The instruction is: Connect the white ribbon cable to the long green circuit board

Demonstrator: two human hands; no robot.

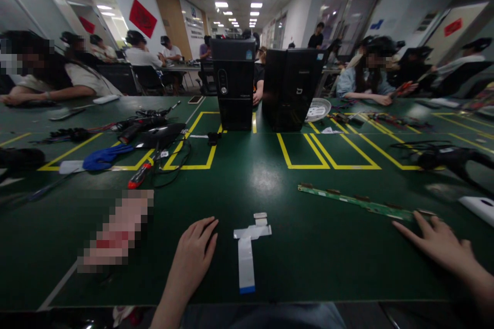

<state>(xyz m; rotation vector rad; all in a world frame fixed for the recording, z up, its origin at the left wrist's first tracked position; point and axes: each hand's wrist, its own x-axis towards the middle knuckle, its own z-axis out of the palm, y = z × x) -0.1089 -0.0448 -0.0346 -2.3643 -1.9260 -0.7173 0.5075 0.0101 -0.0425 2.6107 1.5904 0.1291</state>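
Note:
A white flat ribbon cable [246, 259] with a blue end lies on the green table, with a crosswise strip and a connector at its far end. My left hand [196, 247] rests palm down to its left, apart from it, fingers stretched out and holding nothing. A long, narrow green circuit board [355, 200] lies at a slant on the right. At its near right end is my right hand [438, 241], fingers spread, the fingertips at or on the board. Whether they press on it I cannot tell.
Two black computer towers [236, 87] [291, 90] stand at the table's middle. On the left lie a red-and-black screwdriver [141, 175], a blue cloth-like item [106, 157], black cables and a blurred-out patch. Black cables [443, 157] and a white object [478, 209] sit far right. Other people sit beyond.

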